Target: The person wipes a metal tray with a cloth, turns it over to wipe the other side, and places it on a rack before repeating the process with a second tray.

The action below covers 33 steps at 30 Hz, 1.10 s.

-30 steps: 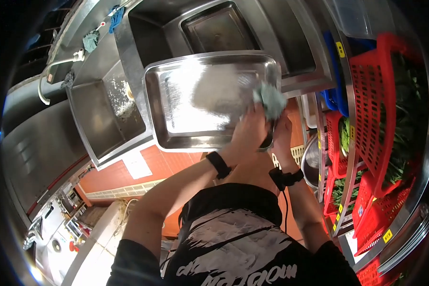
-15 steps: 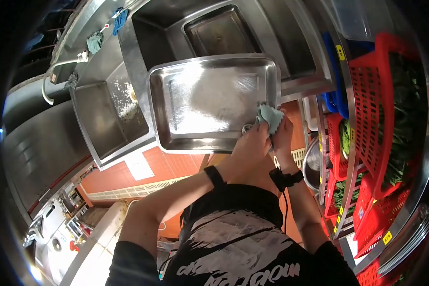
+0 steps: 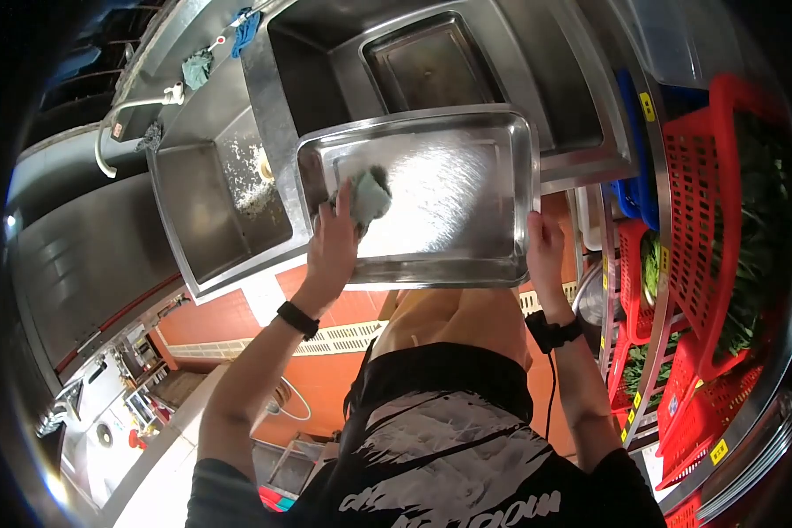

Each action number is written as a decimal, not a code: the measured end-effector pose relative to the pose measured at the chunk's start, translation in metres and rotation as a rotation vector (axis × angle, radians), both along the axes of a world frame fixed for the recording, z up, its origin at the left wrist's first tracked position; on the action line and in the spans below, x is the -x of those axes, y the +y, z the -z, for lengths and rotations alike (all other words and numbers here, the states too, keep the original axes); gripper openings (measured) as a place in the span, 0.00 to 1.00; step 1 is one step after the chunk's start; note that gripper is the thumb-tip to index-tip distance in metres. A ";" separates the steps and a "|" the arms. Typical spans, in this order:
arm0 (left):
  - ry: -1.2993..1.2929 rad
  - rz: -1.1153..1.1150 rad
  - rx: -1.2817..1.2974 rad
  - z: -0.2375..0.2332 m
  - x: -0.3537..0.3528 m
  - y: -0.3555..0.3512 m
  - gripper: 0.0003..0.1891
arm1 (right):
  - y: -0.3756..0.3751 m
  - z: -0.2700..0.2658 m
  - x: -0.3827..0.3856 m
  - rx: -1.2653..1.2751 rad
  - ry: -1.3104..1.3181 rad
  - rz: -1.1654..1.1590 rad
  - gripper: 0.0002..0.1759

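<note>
A shallow rectangular steel tray point(image 3: 502, 189) rests across the front edge of the sink, close to my body. My left hand point(image 3: 333, 251) is inside its left part, fingers closed on a grey-green cloth point(image 3: 371, 195) pressed against the tray's bottom. My right hand point(image 3: 546, 246) grips the right rim, thumb on top; the fingers beneath are partly hidden. Bright light reflects off the tray's middle.
Behind the tray, another tray point(image 3: 431, 70) lies in the large sink basin point(image 3: 312, 84). A smaller basin point(image 3: 202, 207) with whitish scraps and a tap point(image 3: 176, 92) are at left. Red baskets point(image 3: 691, 220) of leafy greens fill the rack at right.
My left hand has carried the cloth from the tray's lower right corner to its left part. My right hand has left the cloth and now holds the right rim.
</note>
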<state>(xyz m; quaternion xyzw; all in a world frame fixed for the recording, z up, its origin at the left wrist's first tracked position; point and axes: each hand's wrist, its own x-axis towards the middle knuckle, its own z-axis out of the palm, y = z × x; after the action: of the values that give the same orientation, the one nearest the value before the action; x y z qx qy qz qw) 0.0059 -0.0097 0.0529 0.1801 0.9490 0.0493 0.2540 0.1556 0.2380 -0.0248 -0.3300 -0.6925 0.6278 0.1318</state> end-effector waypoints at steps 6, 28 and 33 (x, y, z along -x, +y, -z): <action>0.100 0.255 0.025 0.040 -0.052 0.082 0.39 | 0.002 -0.015 0.008 0.044 -0.089 -0.020 0.19; 0.601 -0.559 -0.290 0.069 0.030 0.078 0.32 | 0.018 -0.015 0.005 -0.119 -0.185 -0.205 0.15; 0.321 -0.862 -0.772 0.052 0.026 0.161 0.25 | 0.020 -0.016 0.014 -0.217 -0.126 -0.268 0.16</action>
<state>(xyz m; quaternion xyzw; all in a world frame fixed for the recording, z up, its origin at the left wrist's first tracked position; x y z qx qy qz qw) -0.0201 0.1517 0.0008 -0.1366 0.8765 0.4612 -0.0191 0.1420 0.2578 -0.0091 -0.2570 -0.8010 0.5393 0.0382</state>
